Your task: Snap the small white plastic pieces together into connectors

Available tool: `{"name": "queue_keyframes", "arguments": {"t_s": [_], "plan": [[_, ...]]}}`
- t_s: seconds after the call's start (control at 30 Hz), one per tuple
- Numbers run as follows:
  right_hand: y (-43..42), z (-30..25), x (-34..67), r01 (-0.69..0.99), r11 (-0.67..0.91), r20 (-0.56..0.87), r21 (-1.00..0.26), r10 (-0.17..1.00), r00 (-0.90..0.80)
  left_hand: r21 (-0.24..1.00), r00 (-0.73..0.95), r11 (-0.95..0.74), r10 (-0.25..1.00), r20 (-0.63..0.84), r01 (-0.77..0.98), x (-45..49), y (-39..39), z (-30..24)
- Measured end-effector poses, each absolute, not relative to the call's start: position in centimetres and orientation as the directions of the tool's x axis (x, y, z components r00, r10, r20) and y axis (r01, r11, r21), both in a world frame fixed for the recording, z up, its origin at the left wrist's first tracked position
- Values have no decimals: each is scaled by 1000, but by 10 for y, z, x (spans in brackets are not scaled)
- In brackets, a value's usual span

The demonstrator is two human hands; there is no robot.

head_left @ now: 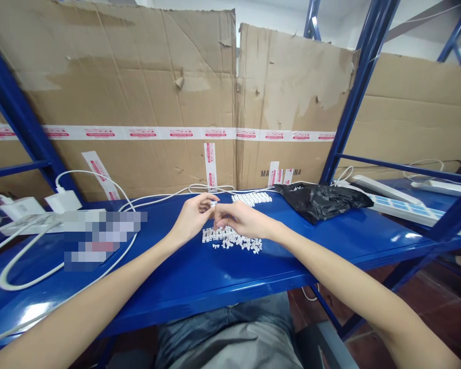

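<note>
My left hand [194,215] is raised a little above the blue metal shelf [200,277], fingers pinched on a small white plastic piece [212,204]. My right hand [241,219] meets it from the right, fingers curled and closed near the same piece. Just under both hands lies a pile of small white plastic pieces [234,240], some lined up in a row, some loose. A second neat row of white pieces [252,198] lies farther back on the shelf.
A crumpled black plastic bag [322,200] lies at the right. White cables [100,230], a charger [63,201] and a power strip [399,207] sit on the shelf. Cardboard sheets [138,92] stand behind, between blue uprights [353,92]. My lap shows below the shelf edge.
</note>
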State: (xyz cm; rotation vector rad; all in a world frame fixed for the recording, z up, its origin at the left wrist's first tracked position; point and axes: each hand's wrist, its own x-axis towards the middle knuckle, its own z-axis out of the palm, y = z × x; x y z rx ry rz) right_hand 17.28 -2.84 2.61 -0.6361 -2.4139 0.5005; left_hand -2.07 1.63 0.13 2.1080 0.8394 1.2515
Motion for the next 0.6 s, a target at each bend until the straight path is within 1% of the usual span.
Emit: {"name": "queue_keyframes", "arguments": {"t_s": [0.17,0.27,0.33,0.4,0.53,0.6], "plan": [[-23,29,175,251,755,541,-606,623,-565,717,373,-662,736,566,219,-19,13,3],[-16,29,178,261,716,599,-647,690,-407,708,369,-668,732,572,229,-18,10,4],[-11,28,180,276,694,612,-666,719,-330,710,367,-663,737,567,236,-17,8,4],[-6,26,181,265,679,608,-685,733,-307,711,370,-662,739,563,239,-17,5,5],[-3,20,180,127,647,593,-752,748,-299,734,393,-651,737,550,194,-14,-1,8],[-3,18,178,99,629,585,-771,761,-282,761,406,-627,746,527,165,-12,-3,9]]}}
